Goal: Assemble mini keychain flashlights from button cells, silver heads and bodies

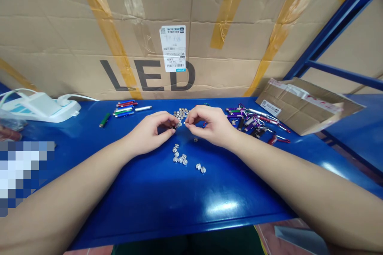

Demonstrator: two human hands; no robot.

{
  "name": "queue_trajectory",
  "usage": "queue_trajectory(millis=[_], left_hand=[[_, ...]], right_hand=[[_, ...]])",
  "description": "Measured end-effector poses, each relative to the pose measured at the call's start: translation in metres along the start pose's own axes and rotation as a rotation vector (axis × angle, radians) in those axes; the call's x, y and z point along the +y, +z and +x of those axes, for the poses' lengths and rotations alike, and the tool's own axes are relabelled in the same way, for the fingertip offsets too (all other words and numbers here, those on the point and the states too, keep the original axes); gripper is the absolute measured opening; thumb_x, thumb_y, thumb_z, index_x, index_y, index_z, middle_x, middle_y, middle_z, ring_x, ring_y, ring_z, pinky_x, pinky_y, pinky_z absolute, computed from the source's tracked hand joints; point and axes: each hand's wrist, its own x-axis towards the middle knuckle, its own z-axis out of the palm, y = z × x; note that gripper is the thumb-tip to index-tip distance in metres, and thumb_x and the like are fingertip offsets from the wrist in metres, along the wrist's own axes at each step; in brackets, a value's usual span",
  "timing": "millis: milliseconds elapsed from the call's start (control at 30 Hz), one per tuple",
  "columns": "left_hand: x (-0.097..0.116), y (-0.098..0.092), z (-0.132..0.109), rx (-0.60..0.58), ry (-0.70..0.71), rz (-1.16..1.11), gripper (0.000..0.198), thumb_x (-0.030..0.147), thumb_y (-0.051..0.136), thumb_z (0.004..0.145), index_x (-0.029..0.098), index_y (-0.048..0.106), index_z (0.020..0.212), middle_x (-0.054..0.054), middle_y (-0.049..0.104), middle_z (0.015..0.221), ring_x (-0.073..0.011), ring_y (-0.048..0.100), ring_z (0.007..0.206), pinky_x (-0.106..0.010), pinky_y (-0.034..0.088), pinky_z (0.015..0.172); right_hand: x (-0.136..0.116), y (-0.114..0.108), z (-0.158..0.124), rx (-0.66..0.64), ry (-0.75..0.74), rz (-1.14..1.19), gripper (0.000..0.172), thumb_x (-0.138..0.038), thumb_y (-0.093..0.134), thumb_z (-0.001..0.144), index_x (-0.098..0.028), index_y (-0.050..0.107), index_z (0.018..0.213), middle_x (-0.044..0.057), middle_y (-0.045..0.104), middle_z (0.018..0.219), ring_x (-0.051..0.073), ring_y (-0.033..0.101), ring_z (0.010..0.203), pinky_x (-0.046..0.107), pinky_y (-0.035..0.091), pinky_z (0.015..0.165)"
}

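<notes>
Ref. layout, large to small: LED carton point(191, 28) stands as the back wall; blue table point(167, 203) runs L-R in front of it. White device point(42, 105) sits far L on the table and an open small carton point(302, 105) far R. Loose heap of keychain pen lights point(254, 121) lies just R of my right hand point(209, 125). A neater row of pen lights point(125, 108), long axes approx. L-R, lies beyond my left hand point(152, 131), with one green pen light point(104, 120) apart from it. Both hands meet at table centre, wrists resting on or just above the surface. Far pile of silver discs point(181, 113) sits directly behind the fingertips, almost touching them. Near cluster of slotted discs point(179, 157) lies toward me, below the gap between the hands, w/ two more slotted discs point(201, 168) slightly R. Key relation: the small part point(178, 125) is held between the two hands, at the L thumb/index tips, long axis approx. L-R, its silver end facing the right hand. Left hand is the nearer one and carries it. Left fingertips point(171, 121): closed in a pinch on the part's dark end, other fingers curled under. Right fingertips point(189, 119): thumb and index closed tip to tip at the part's silver end. Cannot tell if they hold a separate piece; too small.
</notes>
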Motion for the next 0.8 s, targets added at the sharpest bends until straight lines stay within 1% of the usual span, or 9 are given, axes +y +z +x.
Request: queue_trajectory(millis=[133,233,400,567,700,800], left_hand=[[0.0015,0.0013,-0.0001,-0.004,0.009,-0.008,0.023,0.031,0.064,0.092,0.018,0.071,0.11,-0.007,0.071,0.107,-0.0212,0.072,0.095,-0.038,0.061,0.091],[0.004,0.002,-0.0001,-0.003,0.028,-0.001,0.022,0.031,0.063,0.093,0.018,0.07,0.11,-0.007,0.071,0.106,-0.0202,0.072,0.094,-0.036,0.061,0.09],[0.0067,0.002,-0.0002,-0.007,0.043,0.005,0.02,0.031,0.063,0.094,0.019,0.07,0.109,-0.007,0.071,0.107,-0.0207,0.071,0.096,-0.037,0.061,0.091],[0.0066,0.0013,-0.0001,-0.007,0.045,0.013,0.021,0.032,0.062,0.094,0.02,0.07,0.109,-0.008,0.072,0.107,-0.0217,0.071,0.097,-0.037,0.061,0.092],[0.0063,0.0006,0.0001,-0.001,0.052,0.007,0.02,0.031,0.063,0.094,0.02,0.07,0.109,-0.008,0.072,0.107,-0.0221,0.071,0.098,-0.038,0.06,0.093],[0.0057,-0.0006,0.0002,0.002,0.063,0.005,0.018,0.031,0.062,0.095,0.02,0.07,0.108,-0.007,0.071,0.106,-0.0221,0.07,0.099,-0.038,0.06,0.094]], right_hand=[[0.0012,0.0038,-0.001,0.018,-0.083,-0.006,0.013,-0.011,0.063,0.089,-0.02,0.06,0.081,0.001,0.07,0.083,0.015,0.065,0.077,0.03,0.052,0.076],[0.0035,0.0055,-0.0017,-0.016,-0.161,-0.03,0.014,-0.012,0.06,0.092,-0.021,0.058,0.081,0.003,0.07,0.085,0.016,0.065,0.08,0.032,0.053,0.078],[0.0027,0.0056,-0.0019,-0.081,-0.194,-0.094,0.019,-0.016,0.053,0.099,-0.023,0.055,0.082,0.005,0.069,0.088,0.017,0.065,0.085,0.034,0.056,0.082],[0.0026,0.0038,-0.0021,-0.125,-0.254,-0.145,0.02,-0.015,0.05,0.102,-0.023,0.058,0.085,0.006,0.072,0.091,0.017,0.067,0.087,0.034,0.057,0.084],[0.002,0.0038,-0.0024,-0.096,-0.313,-0.159,0.017,-0.013,0.052,0.101,-0.022,0.058,0.087,0.007,0.072,0.092,0.018,0.067,0.089,0.032,0.056,0.084],[0.0012,0.0032,-0.0023,-0.054,-0.304,-0.141,0.014,-0.014,0.055,0.1,-0.021,0.058,0.089,0.007,0.071,0.092,0.018,0.066,0.089,0.032,0.055,0.085]])
